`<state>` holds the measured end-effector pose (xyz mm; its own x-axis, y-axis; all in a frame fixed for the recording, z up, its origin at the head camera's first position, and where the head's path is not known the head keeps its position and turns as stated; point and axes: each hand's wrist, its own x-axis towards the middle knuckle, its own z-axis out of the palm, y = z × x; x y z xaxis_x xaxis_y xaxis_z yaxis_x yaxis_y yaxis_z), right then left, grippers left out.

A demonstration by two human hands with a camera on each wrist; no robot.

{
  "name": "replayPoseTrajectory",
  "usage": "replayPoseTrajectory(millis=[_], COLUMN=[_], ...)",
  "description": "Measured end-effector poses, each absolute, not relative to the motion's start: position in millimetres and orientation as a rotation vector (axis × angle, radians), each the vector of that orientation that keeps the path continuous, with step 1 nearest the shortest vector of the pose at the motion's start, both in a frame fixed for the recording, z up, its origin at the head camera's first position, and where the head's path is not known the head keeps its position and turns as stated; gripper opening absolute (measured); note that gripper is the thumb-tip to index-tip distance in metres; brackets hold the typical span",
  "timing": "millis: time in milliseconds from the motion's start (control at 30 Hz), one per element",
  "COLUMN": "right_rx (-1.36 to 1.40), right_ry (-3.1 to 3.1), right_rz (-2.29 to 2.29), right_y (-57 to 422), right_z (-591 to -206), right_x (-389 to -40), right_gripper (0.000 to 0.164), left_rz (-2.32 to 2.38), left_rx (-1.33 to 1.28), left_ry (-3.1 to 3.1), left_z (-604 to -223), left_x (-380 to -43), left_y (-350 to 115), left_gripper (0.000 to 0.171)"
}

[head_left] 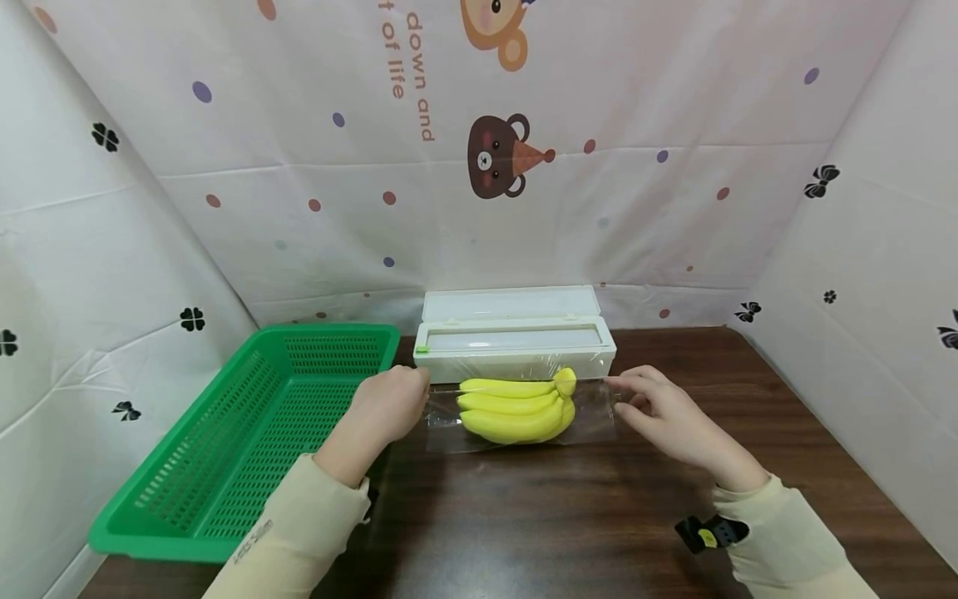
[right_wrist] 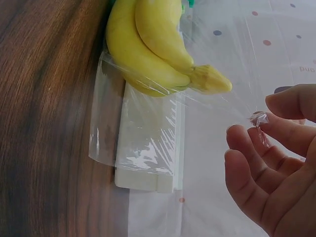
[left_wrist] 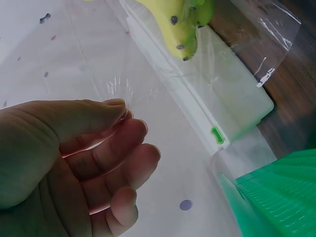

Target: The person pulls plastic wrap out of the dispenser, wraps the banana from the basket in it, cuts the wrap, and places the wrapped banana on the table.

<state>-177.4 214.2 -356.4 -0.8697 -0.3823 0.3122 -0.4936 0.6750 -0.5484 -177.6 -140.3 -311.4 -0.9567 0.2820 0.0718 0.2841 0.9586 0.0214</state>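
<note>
A bunch of yellow bananas (head_left: 516,408) lies on a sheet of clear cling film (head_left: 595,416) in front of a white film dispenser (head_left: 516,366). My left hand (head_left: 392,399) pinches the film's left corner between thumb and forefinger; in the left wrist view, creases run out from those fingertips (left_wrist: 116,103). At the film's right edge is my right hand (head_left: 666,416), its thumb and forefinger apart. A crumpled bit of film (right_wrist: 260,118) clings to its forefinger tip in the right wrist view. The banana stem (right_wrist: 212,79) points toward that hand.
To the left stands a green plastic basket (head_left: 247,441) with slotted walls, close to my left forearm. The dispenser's lid (head_left: 512,302) is raised at the back. A patterned cloth (head_left: 644,233) hangs behind the dark wooden table (head_left: 539,524) and down both sides.
</note>
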Motion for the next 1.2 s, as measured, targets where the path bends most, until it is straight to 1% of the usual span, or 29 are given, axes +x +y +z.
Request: replayPoseTrajectory(millis=[200, 433, 533, 800, 900, 1100, 1200], right_rx=[0.724, 0.742, 0.750, 0.748, 0.747, 0.729, 0.717], right_ry=[-2.725, -2.736, -2.740, -2.768, -2.785, -2.839, -2.850], right_rz=[0.989, 1.003, 1.007, 0.996, 0.994, 1.008, 1.012], right_y=[213, 209, 208, 207, 207, 207, 208], right_z=[-357, -356, -357, -360, -360, -361, -363], right_x=[-181, -184, -186, -191, -193, -197, -199], right_gripper=[0.036, 0.040, 0.041, 0.044, 0.044, 0.046, 0.047], left_rz=[-0.009, 0.015, 0.029, 0.022, 0.014, 0.030, 0.026], left_rx=[-0.413, -0.352, -0.330, -0.309, -0.298, -0.295, -0.296], left_ry=[-3.076, -3.147, -3.151, -3.173, -3.177, -3.172, -3.184], left_z=[-313, -315, -316, -321, -324, -332, -335], left_x=[-187, -199, -203, -210, -213, -222, -227], left_y=[-141, -141, -141, -140, -140, -138, -135], left_gripper=[0.023, 0.014, 0.013, 0.027, 0.027, 0.018, 0.016])
